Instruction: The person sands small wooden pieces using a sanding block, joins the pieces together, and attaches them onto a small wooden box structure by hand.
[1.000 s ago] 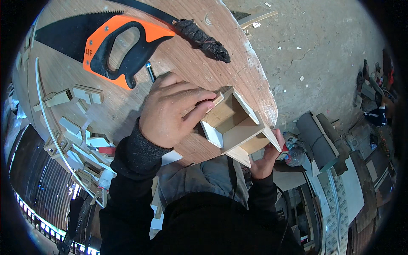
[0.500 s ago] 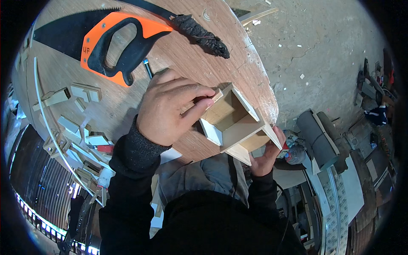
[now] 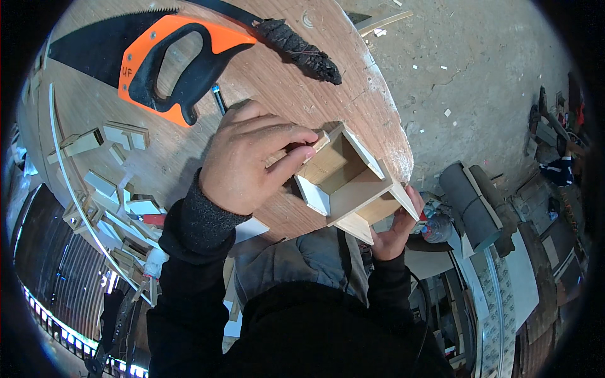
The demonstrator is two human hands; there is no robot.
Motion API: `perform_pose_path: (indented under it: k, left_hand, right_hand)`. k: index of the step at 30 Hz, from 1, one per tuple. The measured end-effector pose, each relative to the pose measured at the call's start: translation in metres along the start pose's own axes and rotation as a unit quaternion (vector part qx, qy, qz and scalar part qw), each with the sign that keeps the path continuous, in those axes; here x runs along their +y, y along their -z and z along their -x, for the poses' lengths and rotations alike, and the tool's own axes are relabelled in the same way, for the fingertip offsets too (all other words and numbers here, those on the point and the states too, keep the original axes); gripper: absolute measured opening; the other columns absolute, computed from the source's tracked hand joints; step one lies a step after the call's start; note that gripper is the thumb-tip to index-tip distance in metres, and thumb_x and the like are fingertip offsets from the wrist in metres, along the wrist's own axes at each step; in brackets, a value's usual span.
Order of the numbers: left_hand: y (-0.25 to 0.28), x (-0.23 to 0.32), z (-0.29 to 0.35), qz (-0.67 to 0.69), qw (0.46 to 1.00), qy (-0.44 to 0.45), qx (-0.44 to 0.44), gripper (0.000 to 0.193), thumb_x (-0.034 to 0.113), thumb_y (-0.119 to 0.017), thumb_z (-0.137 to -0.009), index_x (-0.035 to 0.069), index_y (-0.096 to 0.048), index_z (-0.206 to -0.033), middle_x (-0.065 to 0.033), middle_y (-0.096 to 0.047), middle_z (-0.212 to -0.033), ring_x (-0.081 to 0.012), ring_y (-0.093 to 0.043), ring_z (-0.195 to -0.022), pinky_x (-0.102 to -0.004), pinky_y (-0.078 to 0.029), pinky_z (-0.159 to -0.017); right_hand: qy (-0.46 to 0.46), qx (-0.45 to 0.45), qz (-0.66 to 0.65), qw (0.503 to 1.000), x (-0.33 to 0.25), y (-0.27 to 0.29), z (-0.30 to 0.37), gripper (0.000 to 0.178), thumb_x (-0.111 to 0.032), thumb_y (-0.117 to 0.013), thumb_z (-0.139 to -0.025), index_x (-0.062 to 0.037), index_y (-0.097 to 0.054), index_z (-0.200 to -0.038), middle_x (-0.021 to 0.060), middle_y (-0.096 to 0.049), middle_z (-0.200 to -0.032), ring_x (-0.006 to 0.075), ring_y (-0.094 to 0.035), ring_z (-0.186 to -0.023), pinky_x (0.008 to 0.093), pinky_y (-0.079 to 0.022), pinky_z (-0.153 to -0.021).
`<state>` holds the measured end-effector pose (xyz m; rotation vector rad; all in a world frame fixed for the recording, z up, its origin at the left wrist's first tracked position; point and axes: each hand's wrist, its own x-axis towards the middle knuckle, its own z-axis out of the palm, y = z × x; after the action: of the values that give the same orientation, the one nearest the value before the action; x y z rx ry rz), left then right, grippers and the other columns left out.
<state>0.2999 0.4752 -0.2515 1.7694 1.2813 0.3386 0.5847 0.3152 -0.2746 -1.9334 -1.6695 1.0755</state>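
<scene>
A small wooden box frame [image 3: 360, 193] with two open compartments rests at the near edge of the wooden table [image 3: 277, 113]. Some of its panels have white faces. My left hand [image 3: 249, 157] pinches the box's far-left panel between thumb and fingers. Around the box's near right end my right hand [image 3: 398, 228] is closed, its fingers partly hidden behind the panels. Beyond my left hand lies a handsaw [image 3: 179, 69] with an orange and black handle. A thin dark pen-like stick [image 3: 219, 99] lies between the saw and that hand.
A tool with a black wrapped handle [image 3: 297, 51] lies at the table's far side. Several wood offcuts [image 3: 129, 211] and a long thin white strip [image 3: 63, 164] are on the left. Dark rolls [image 3: 469, 205] and a plastic bottle [image 3: 436, 228] stand at the right, past the table edge.
Both hands keep their hold on the box, which stays in place. My left wrist and sleeve have shifted very slightly to the left.
</scene>
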Motion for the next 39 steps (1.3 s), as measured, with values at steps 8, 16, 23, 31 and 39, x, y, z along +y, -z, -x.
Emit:
perform_pose_path:
  k: [8, 16, 23, 31, 39]
  left_hand:
    - [0.0026, -0.0002, 0.0005, -0.012, 1.000, 0.008, -0.014, 0.018, 0.011, -0.072, -0.080, 0.004, -0.072, -0.096, -0.0093, -0.070, -0.091, -0.0220, -0.059, -0.085, -0.0335, -0.047, -0.075]
    - [0.0019, -0.0009, 0.0003, 0.005, 1.000, 0.014, -0.025, 0.022, 0.011, -0.071, -0.080, 0.005, -0.070, -0.101, -0.0070, -0.070, -0.089, -0.0213, -0.058, -0.085, -0.0332, -0.047, -0.073]
    - [0.0033, -0.0025, 0.0012, 0.013, 1.000, 0.011, -0.017, 0.023, 0.011, -0.072, -0.080, 0.006, -0.070, -0.103, -0.0057, -0.069, -0.087, -0.0193, -0.057, -0.082, -0.0323, -0.046, -0.072]
    - [0.0041, -0.0033, 0.0033, 0.006, 1.000, 0.011, -0.025, 0.023, 0.013, -0.072, -0.080, 0.006, -0.071, -0.103, -0.0051, -0.070, -0.088, -0.0185, -0.057, -0.082, -0.0318, -0.046, -0.072]
    - [-0.0005, -0.0043, 0.0016, 0.001, 1.000, -0.010, -0.011, 0.023, 0.014, -0.073, -0.080, 0.007, -0.071, -0.102, -0.0044, -0.070, -0.087, -0.0190, -0.058, -0.082, -0.0320, -0.047, -0.073]
  right_hand:
    - [0.003, -0.005, 0.002, 1.000, -0.0016, 0.0007, -0.0022, 0.109, -0.030, -0.091, -0.060, -0.0061, -0.026, -0.145, 0.0125, -0.030, -0.137, 0.0242, -0.039, -0.125, 0.0361, -0.037, -0.100]
    - [-0.007, 0.000, -0.009, 1.000, -0.0012, 0.0006, -0.0009, 0.110, -0.031, -0.092, -0.059, -0.0068, -0.026, -0.144, 0.0119, -0.030, -0.137, 0.0251, -0.039, -0.127, 0.0384, -0.037, -0.102]
    - [-0.014, 0.001, -0.025, 1.000, -0.0001, -0.0009, -0.0002, 0.111, -0.030, -0.092, -0.058, -0.0061, -0.026, -0.144, 0.0117, -0.030, -0.138, 0.0250, -0.038, -0.128, 0.0381, -0.036, -0.103]
    - [-0.014, -0.001, -0.021, 1.000, -0.0024, -0.0028, 0.0003, 0.108, -0.030, -0.090, -0.061, -0.0057, -0.026, -0.144, 0.0120, -0.030, -0.139, 0.0256, -0.038, -0.129, 0.0396, -0.034, -0.107]
    - [-0.018, 0.001, -0.028, 0.999, 0.0028, -0.0004, 0.0007, 0.108, -0.030, -0.090, -0.061, -0.0054, -0.025, -0.145, 0.0117, -0.030, -0.139, 0.0251, -0.039, -0.129, 0.0389, -0.034, -0.106]
